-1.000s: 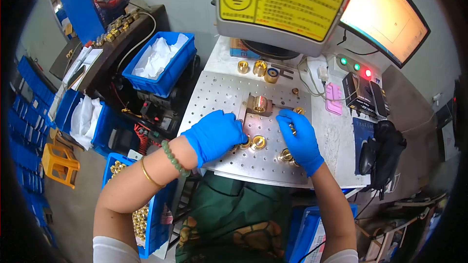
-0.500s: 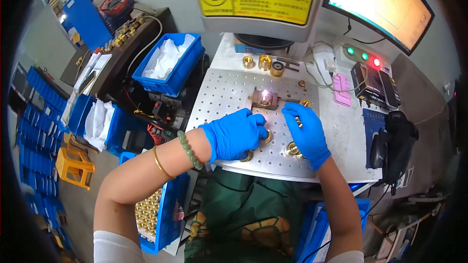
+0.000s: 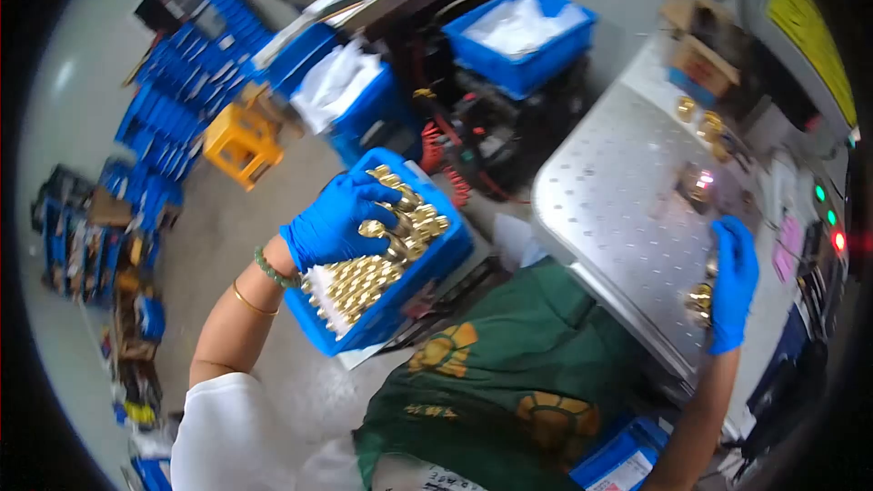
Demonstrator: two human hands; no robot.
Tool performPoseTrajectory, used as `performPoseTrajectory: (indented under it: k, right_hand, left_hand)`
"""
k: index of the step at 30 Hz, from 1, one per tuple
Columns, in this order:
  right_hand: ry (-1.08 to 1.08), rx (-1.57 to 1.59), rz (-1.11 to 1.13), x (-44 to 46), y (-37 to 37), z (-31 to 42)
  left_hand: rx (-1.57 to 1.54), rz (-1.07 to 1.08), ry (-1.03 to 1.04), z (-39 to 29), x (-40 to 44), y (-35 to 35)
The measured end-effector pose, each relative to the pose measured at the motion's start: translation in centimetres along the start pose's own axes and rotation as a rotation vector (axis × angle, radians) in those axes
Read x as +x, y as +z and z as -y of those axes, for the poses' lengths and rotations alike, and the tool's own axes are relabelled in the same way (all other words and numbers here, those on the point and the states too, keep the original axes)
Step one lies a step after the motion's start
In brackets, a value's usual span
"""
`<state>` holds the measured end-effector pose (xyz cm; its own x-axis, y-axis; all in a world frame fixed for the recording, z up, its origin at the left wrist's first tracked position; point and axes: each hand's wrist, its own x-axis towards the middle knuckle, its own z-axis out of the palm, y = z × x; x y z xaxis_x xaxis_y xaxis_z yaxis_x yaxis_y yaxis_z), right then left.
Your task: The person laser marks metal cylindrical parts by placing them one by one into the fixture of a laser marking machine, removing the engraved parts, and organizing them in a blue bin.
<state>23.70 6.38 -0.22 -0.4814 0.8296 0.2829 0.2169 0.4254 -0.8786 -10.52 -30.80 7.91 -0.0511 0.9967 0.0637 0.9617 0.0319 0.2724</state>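
My left hand [image 3: 344, 218], in a blue glove, is over the blue bin [image 3: 466, 241] of brass fittings [image 3: 359, 286]. Its fingers are closed around brass fittings [image 3: 393, 241] above the rows. My right hand [image 3: 735, 282], also gloved, rests at the right part of the perforated metal plate [image 3: 605, 191], beside a few brass fittings [image 3: 698, 303]. Its fingers point up the plate, and whether they hold a piece is hidden. A fitting with a bright glow [image 3: 700, 184] sits in the holder on the plate.
Another blue bin [image 3: 523, 73] with white wrapping stands behind. A yellow stool [image 3: 241, 141] is on the floor at the left. More brass parts [image 3: 709, 127] stand at the plate's far end. A control box with lit buttons [image 3: 829, 216] is at the right.
The view has swung left and down. My left hand has left the plate and moved to the bin of fittings. My right hand has stayed by the plate's right side.
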Motion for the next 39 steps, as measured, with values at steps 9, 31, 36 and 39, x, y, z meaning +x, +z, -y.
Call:
performPoseTrajectory:
  k: [9,31,36,39]
  right_hand:
    - [0.012,0.007,0.009,0.3,-0.3,-0.7]
    - [0.001,-0.075,-0.155,1.6,-5.5,2.2]
    - [-0.275,-0.57,0.029,2.3,-5.4,0.7]
    - [-0.282,-0.751,0.098,2.6,-4.0,1.2]
  left_hand:
    - [0.25,0.181,-1.088,3.0,-16.6,5.5]
    - [0.047,-0.292,-0.127,-0.5,8.7,1.5]
    - [-0.118,-0.231,0.209,-6.4,18.3,3.9]
    - [-0.238,-0.274,0.333,-10.4,21.1,5.2]
